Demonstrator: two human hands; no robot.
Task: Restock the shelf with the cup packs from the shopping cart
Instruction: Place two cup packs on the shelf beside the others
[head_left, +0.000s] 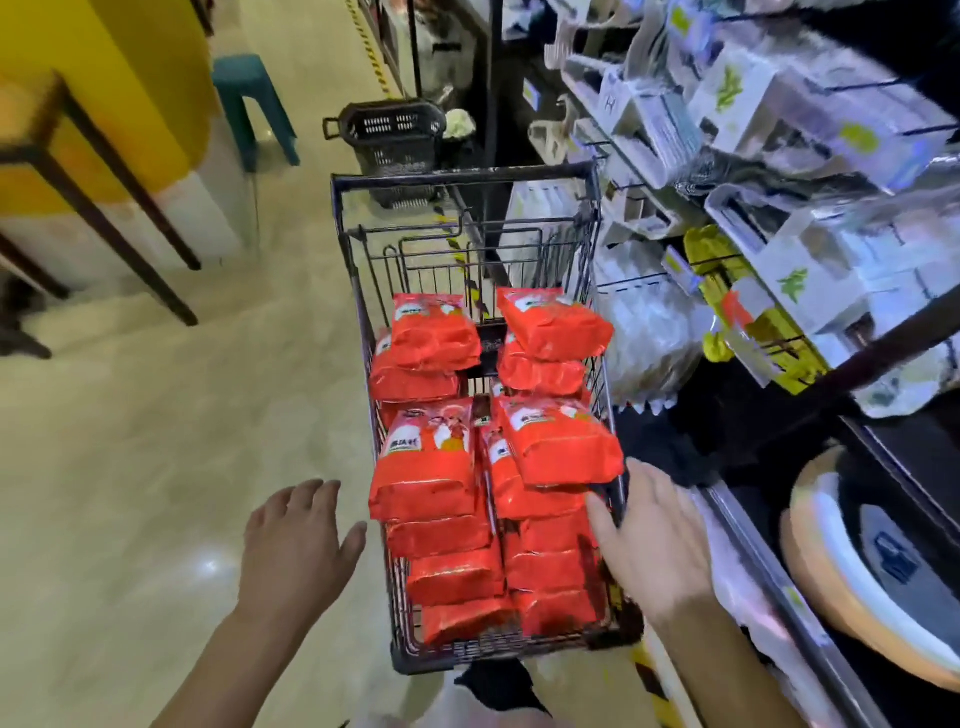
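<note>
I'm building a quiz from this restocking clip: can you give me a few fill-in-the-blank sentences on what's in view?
1. The cup packs in the shopping cart are wrapped in ____.
2. The shelf stands on the cart's ____ side.
3. Both the left hand and the right hand are ____, holding nothing.
4. Beyond the cart stands a black ____.

Missing words: red; right; open; basket

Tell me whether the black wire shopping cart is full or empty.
Nearly full: the black wire shopping cart holds stacked red cup packs in layers reaching its rim; none taken in either open hand.
</note>
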